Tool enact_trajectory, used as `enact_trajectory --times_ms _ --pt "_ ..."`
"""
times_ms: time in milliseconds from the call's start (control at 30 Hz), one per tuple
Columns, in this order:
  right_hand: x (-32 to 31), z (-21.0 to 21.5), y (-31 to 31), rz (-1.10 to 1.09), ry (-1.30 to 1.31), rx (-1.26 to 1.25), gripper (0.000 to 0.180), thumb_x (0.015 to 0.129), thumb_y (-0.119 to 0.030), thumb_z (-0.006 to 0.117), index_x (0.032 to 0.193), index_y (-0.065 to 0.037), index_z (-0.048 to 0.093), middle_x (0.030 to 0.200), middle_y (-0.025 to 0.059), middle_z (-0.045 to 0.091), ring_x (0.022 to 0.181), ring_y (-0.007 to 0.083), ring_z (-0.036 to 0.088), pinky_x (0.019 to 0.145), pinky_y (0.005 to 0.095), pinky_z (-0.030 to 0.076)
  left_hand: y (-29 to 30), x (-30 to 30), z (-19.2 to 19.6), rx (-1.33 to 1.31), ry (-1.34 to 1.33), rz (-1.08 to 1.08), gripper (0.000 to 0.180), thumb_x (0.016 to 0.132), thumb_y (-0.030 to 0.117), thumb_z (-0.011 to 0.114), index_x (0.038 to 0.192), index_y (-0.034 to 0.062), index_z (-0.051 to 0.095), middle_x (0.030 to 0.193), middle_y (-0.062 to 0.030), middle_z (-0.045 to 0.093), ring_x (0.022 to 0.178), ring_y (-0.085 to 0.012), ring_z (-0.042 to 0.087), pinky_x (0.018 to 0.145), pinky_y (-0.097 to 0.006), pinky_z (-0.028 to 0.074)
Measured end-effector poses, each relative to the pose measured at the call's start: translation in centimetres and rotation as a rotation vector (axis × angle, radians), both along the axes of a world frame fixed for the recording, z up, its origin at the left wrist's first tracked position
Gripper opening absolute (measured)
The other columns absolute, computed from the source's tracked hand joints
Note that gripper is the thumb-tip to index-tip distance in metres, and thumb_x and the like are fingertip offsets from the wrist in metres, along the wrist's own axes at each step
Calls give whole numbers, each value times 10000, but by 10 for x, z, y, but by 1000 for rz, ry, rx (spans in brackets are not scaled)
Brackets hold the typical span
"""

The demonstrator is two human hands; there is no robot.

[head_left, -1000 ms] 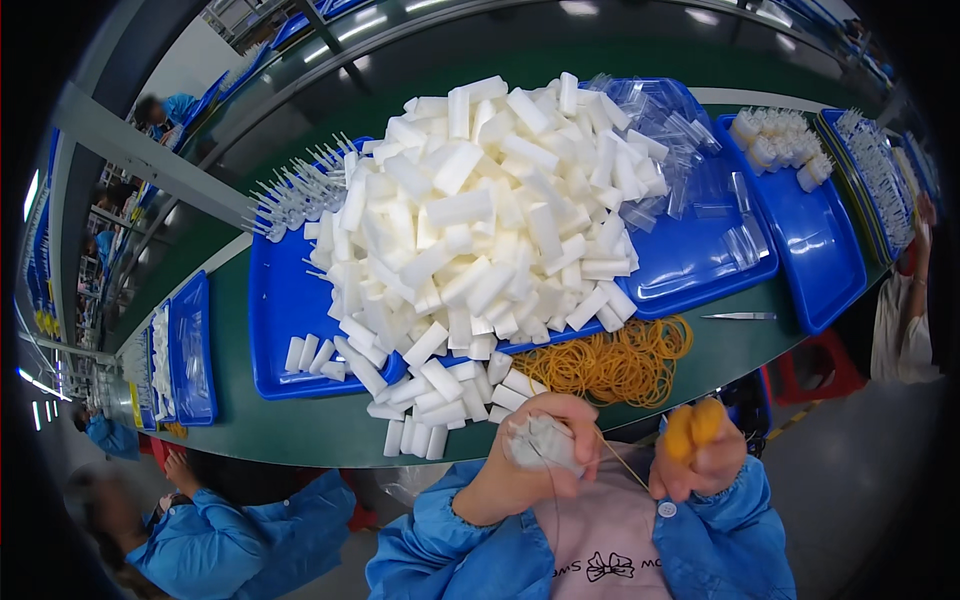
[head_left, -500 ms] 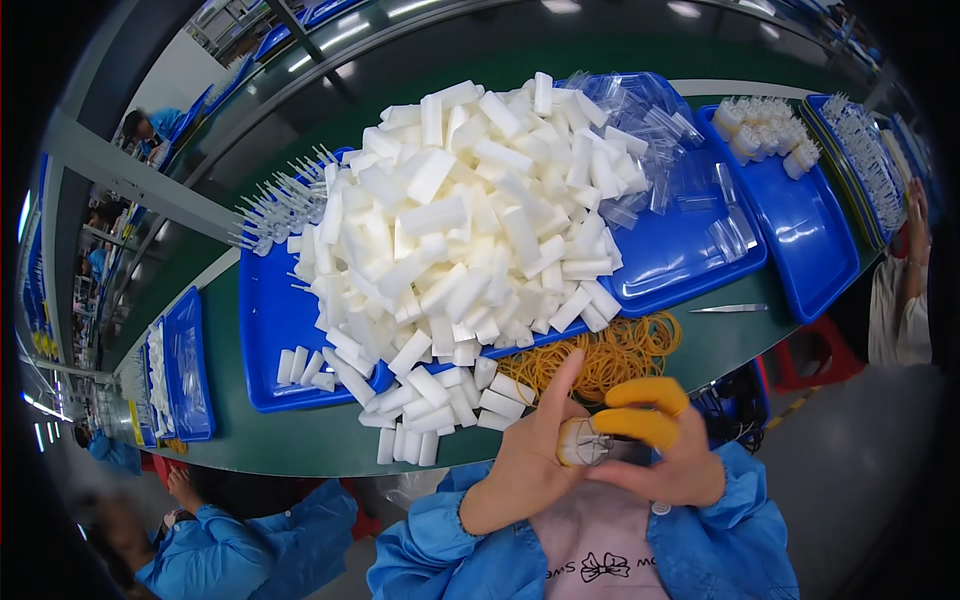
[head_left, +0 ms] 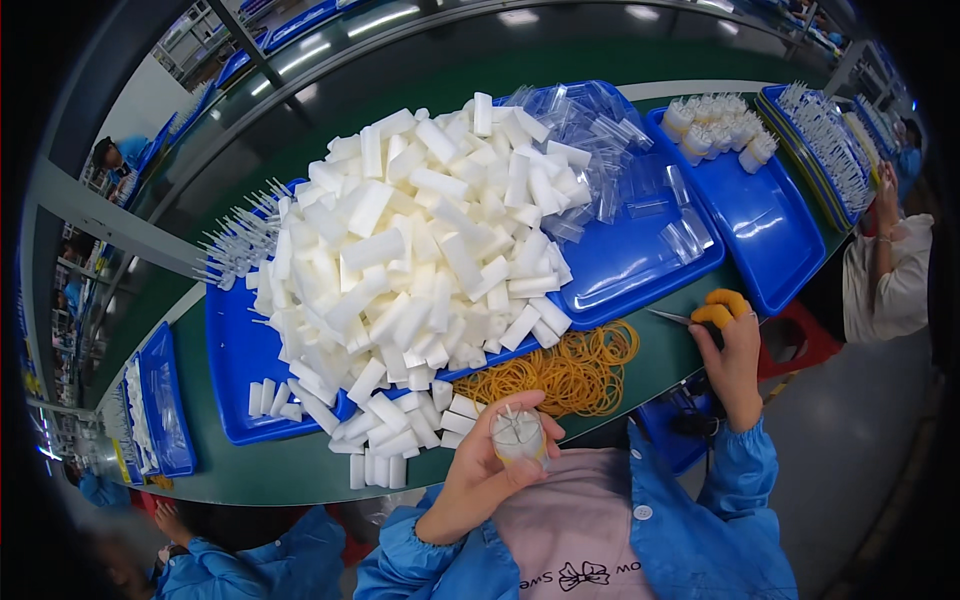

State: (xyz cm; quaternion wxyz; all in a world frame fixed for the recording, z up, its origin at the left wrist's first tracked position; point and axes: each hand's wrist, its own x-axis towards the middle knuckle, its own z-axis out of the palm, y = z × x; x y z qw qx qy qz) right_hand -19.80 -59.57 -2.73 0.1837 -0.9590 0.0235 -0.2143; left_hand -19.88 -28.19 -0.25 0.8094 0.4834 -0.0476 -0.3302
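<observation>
In my left hand (head_left: 490,470) is a short, round white bundle (head_left: 518,436), its segmented end facing up and a yellowish edge low on its side. My thumb and fingers close round it, near the table's front edge. Farther right, my right hand (head_left: 732,345) wears yellow finger cots on two fingers. Those fingers and the thumb close on metal tweezers (head_left: 672,317) at the tabletop; the tips point left and the rest is hidden under the fingers. Just beyond my left hand lies a heap of yellow rubber bands (head_left: 570,375).
A large pile of white foam pieces (head_left: 400,250) covers a blue tray (head_left: 225,340). Clear plastic pieces (head_left: 610,150) lie in another blue tray (head_left: 640,285). Similar white bundles (head_left: 715,125) stand in the right tray (head_left: 775,235). Co-workers sit at both sides.
My hands have parted. The left keeps the bundle and has moved left; the right has let go of it and reached right to the tweezers. The whole view has shifted a little.
</observation>
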Motion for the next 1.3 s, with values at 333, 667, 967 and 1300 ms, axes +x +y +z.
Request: enact_trajectory --times_ms 333,667,967,1300 --pt "-31 8 12 -87 -140 970 168 885 -30 532 1042 25 557 848 65 584 784 123 573 696 241 447 2 5 8 -9 73 -36 587 819 44 632 1346 29 373 1126 -92 544 1003 -140 541 857 -266 446" --pt "-12 22 50 48 -88 994 213 939 -115 451 913 35 599 689 46 595 573 87 540 514 209 393 0 1 -1 241 -192 -33 569 773 92 709 1272 20 445 1003 -70 602 925 -111 562 806 -247 449" --pt "-4 52 108 526 281 1163 174 907 -95 490 894 32 608 659 51 624 512 72 548 480 207 437 -7 3 1 416 -413 -76 585 761 143 739 1257 13 459 1087 -75 587 988 -122 554 856 -258 432" --pt "2 48 113 702 167 916 153 889 -94 527 874 27 618 661 49 620 547 101 574 498 238 445 -4 -2 -4 371 -355 -38 574 763 169 740 1247 14 471 1087 -88 594 956 -126 574 835 -259 448"
